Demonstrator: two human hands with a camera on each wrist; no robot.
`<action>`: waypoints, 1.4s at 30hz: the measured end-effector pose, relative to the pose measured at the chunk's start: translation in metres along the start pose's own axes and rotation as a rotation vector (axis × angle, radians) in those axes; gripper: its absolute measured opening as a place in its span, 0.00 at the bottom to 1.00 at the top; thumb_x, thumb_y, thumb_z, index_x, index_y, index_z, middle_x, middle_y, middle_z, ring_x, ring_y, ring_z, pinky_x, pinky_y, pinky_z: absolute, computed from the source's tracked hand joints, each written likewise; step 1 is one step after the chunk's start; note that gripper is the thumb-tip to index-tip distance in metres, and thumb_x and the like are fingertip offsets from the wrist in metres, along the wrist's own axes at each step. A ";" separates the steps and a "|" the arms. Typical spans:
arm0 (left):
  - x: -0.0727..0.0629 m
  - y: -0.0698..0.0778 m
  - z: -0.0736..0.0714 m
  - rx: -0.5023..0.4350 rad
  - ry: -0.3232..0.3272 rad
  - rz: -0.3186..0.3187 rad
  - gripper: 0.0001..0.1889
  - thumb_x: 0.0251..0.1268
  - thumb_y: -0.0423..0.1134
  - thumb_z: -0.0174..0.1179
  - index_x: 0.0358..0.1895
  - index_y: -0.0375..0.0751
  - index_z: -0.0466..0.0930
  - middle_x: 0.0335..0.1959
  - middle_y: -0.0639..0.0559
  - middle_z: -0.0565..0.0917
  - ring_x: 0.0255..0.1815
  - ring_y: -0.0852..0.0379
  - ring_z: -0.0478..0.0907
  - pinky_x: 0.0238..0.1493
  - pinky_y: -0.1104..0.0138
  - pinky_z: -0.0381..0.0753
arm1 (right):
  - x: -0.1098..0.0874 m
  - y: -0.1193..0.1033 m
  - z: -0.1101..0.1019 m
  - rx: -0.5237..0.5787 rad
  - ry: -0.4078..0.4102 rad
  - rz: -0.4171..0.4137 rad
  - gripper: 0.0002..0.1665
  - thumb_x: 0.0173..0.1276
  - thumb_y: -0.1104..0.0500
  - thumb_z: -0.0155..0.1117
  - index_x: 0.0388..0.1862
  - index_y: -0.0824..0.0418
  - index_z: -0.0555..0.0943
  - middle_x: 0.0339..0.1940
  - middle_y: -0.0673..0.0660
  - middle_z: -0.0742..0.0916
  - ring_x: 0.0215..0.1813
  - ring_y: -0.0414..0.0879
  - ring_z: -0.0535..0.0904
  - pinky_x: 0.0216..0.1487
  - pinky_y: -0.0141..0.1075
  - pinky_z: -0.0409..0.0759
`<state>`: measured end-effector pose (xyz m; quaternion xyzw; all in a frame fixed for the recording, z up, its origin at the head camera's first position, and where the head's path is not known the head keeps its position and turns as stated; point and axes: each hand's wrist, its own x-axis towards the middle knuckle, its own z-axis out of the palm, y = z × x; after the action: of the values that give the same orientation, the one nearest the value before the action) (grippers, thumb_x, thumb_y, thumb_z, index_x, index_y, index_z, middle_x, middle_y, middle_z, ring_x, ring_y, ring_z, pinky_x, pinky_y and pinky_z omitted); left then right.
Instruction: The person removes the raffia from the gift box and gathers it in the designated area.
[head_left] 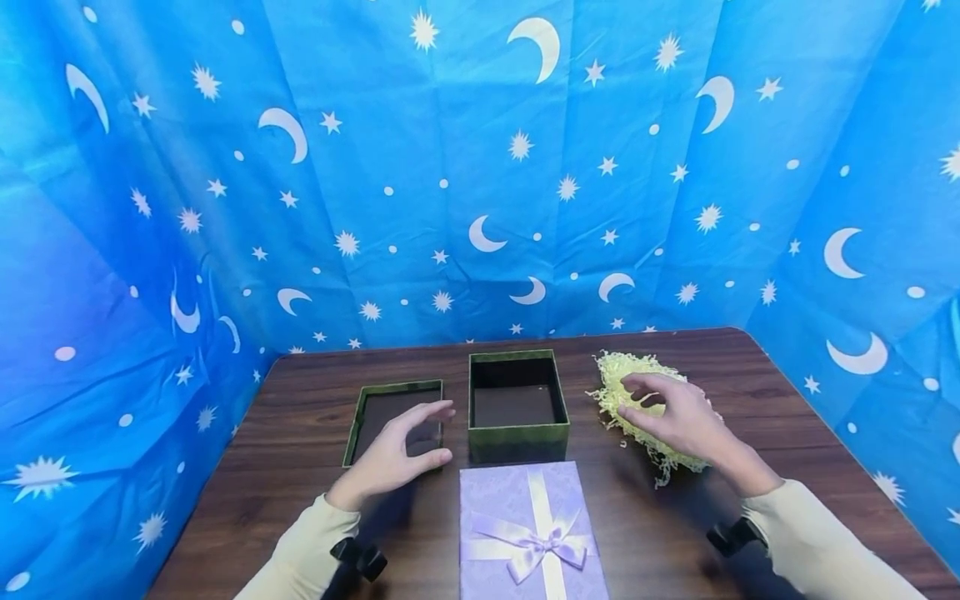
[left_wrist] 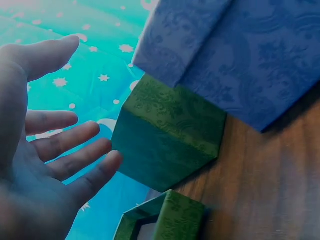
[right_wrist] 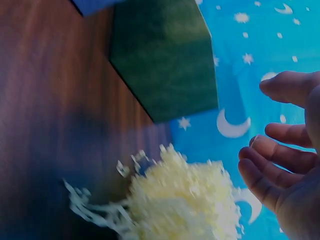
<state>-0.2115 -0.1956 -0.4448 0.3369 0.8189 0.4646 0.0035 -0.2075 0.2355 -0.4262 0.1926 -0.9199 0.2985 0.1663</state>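
Observation:
My left hand (head_left: 396,454) hovers over the shallow green box lid (head_left: 354,433), thumb and fingers apart, nothing between them. The lid lies with its hollow side up at the left. My right hand (head_left: 678,414) hangs over a pile of pale yellow shredded paper (head_left: 626,367); its fingers are loosely bent and hold nothing. Between the hands stands the open green box (head_left: 519,434), dark inside. Nearer to me is a lilac gift box (head_left: 491,492) with a ribbon bow (head_left: 550,545) on top. In the left wrist view, the spread fingers appear beside the green box (left_wrist: 170,135).
Everything stands on a dark wooden table (head_left: 300,392). A blue cloth (head_left: 450,125) with white moons and stars hangs behind it and on both sides. Stray paper shreds (right_wrist: 95,212) trail from the pile's edge. Dark straps with small devices (head_left: 360,558) sit on both wrists.

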 end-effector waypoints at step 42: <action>-0.063 0.026 0.067 -0.620 -0.058 -0.382 0.28 0.68 0.34 0.58 0.65 0.25 0.57 0.45 0.45 0.71 0.35 0.61 0.78 0.34 0.59 0.87 | -0.080 -0.077 0.052 1.034 -0.380 0.387 0.39 0.66 0.64 0.62 0.66 0.84 0.55 0.43 0.59 0.79 0.40 0.41 0.81 0.36 0.37 0.86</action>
<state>-0.1271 -0.1711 -0.4822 0.1738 0.6868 0.6720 0.2157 -0.1129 0.1661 -0.4624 0.1274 -0.6866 0.6941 -0.1746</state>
